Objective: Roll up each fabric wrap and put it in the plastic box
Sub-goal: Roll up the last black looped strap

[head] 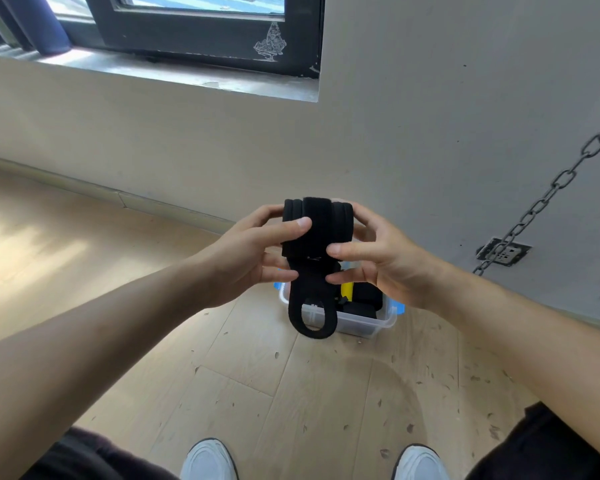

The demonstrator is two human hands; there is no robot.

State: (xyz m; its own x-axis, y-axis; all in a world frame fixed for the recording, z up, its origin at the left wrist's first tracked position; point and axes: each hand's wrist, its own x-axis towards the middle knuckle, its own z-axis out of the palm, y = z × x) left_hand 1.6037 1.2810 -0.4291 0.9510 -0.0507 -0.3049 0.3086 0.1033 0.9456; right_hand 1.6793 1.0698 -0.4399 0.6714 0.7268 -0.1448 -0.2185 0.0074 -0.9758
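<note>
While you are standing on the pale wooden floor, you are holding the black fabric wrap up in front of you between both hands. Most of it is sitting as a thick roll lying crosswise, and your hands are closing on it from either end. Your left hand is curling round the left end, its thumb pressing on the front of the roll and its lower fingers touching the strap just beneath. Your right hand is cupping the right end, its thumb lying on the roll's lower front edge and another fingertip meeting the strap below. From the roll, the unrolled tail is hanging straight down between your fingertips and ending in a loop that is dangling free.

Below and beyond the wrap, the clear plastic box with blue latches is sitting on the floor close to the wall, holding dark bundles and a yellow object. The loop is overlapping the box's near wall in view, though whether it is touching cannot be told.
</note>
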